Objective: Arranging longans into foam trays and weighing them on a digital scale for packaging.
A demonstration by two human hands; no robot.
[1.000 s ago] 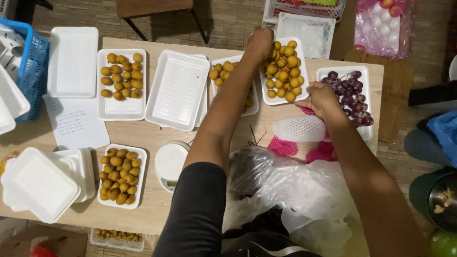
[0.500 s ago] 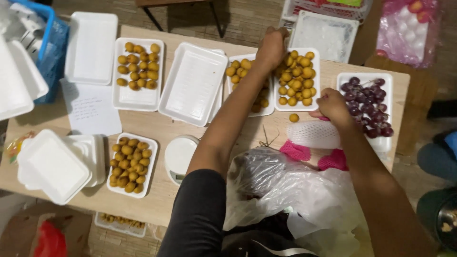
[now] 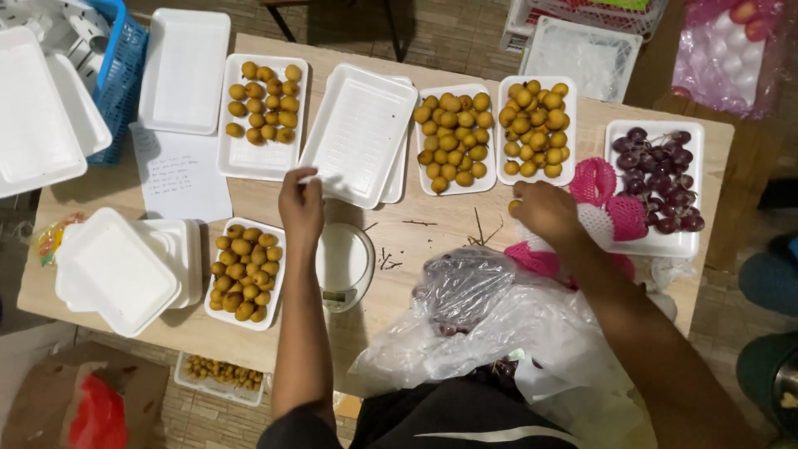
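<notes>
Now the left hand (image 3: 301, 202) has pulled back from the far trays of yellow fruit and sits just above the round white kitchen scale (image 3: 343, 263), which lies near the table's front edge. Its fingers are pinched on the near corner of the empty white foam tray (image 3: 359, 133) that lies tilted just beyond the scale. The right hand (image 3: 544, 212) rests right of the scale, curled loosely; whether it grips the single yellow fruit (image 3: 514, 204) at its fingertips cannot be told. That hand has shifted little since half a second ago. Two full trays of yellow fruit (image 3: 493, 133) lie beyond the scale and to its right. A tray of dark grapes (image 3: 657, 179) with pink foam netting (image 3: 607, 195) lies further right. Left of the scale sits another filled fruit tray (image 3: 244, 270). A crumpled clear plastic bag (image 3: 490, 312) lies right of the scale, towards the person.
</notes>
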